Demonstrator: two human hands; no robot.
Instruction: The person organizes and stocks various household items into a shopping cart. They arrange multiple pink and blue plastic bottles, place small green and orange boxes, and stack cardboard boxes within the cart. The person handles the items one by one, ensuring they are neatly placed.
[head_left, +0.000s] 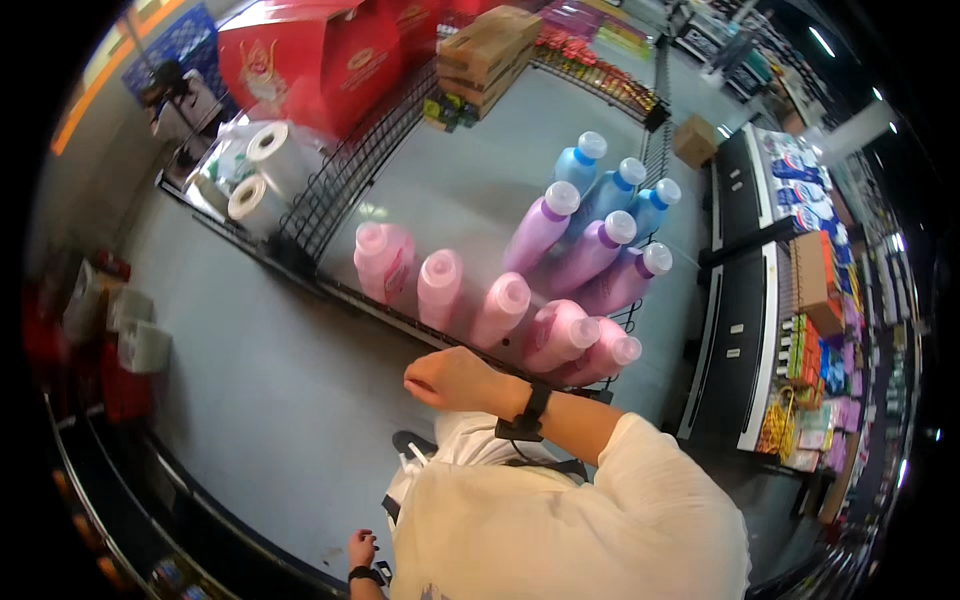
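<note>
My right hand, with a black band on the wrist, is loosely closed beside the near edge of a wire-sided display stand; no object shows in it. My left hand hangs low at my left side, fingers slightly bent and apart, holding nothing. Just beyond my right hand stand several pink plastic bottles in an uneven row along the edge. Behind them on the right are three purple bottles with clear caps, and three blue bottles stand behind those.
Clear plastic rolls and red gift boxes lie beyond the stand's left wire side. A cardboard carton sits at its far end. Stocked shelves with dark fronts line the right. A person is at the upper left.
</note>
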